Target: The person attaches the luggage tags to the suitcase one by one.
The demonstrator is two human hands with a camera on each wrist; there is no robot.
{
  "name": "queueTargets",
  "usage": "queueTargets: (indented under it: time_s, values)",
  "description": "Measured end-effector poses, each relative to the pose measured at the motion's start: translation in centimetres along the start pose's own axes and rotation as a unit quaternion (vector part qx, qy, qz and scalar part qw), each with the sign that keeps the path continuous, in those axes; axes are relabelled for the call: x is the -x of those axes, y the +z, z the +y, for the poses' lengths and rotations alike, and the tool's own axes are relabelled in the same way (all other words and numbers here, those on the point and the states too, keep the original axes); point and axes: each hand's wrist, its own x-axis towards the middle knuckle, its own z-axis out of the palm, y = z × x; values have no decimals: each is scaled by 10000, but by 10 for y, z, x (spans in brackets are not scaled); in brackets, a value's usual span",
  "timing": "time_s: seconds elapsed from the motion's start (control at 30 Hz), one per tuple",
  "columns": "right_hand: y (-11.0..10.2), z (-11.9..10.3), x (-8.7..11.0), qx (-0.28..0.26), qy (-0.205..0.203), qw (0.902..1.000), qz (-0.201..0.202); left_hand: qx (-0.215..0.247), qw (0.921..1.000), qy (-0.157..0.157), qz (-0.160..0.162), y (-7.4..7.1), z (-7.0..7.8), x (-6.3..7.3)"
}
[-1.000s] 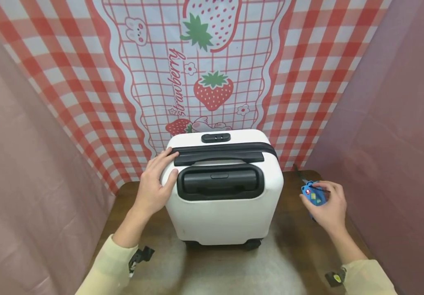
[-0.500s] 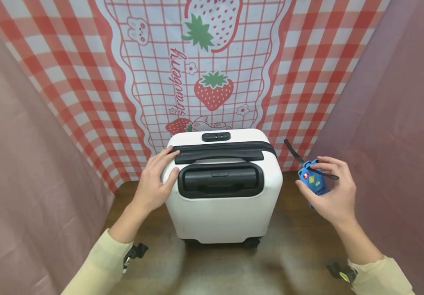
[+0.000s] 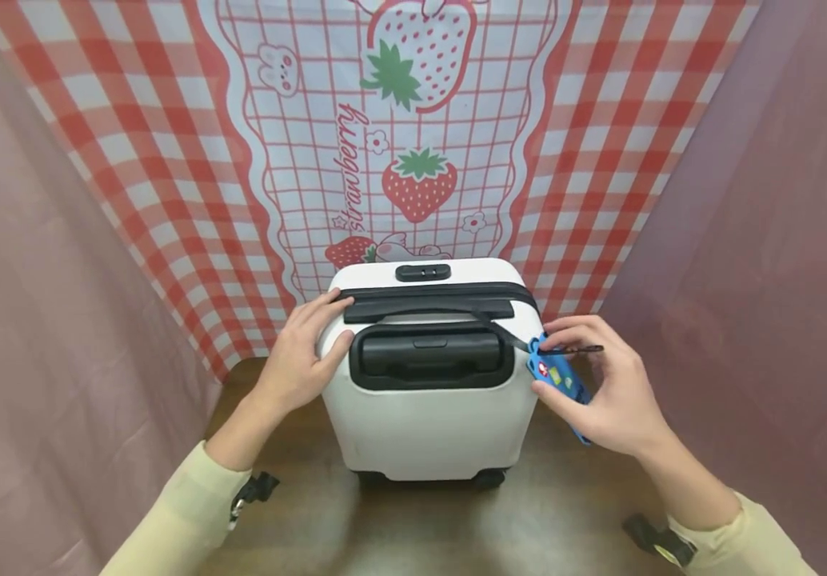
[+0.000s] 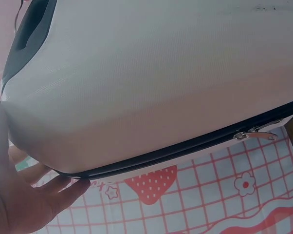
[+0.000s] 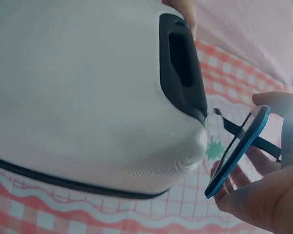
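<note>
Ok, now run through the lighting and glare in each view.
Head: fairly even light, a pale sheen on the table; left wrist: dim, the white suitcase looking greyish; right wrist: hazy, white glare washing the right edge beyond the blue tag.

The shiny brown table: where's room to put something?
The table is bare in front of the white hard-shell suitcase, between the yellow sleeves. Crowded: the suitcase's top corners, left hand on one, right hand holding a flat blue tag beside the other.
</note>
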Motion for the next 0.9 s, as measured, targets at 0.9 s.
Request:
queueTargets:
  time_s: [0.9]
  values:
    - [9, -28, -42, 975, 449, 9871, -1192, 24, 9989, 449, 130, -18, 24, -40]
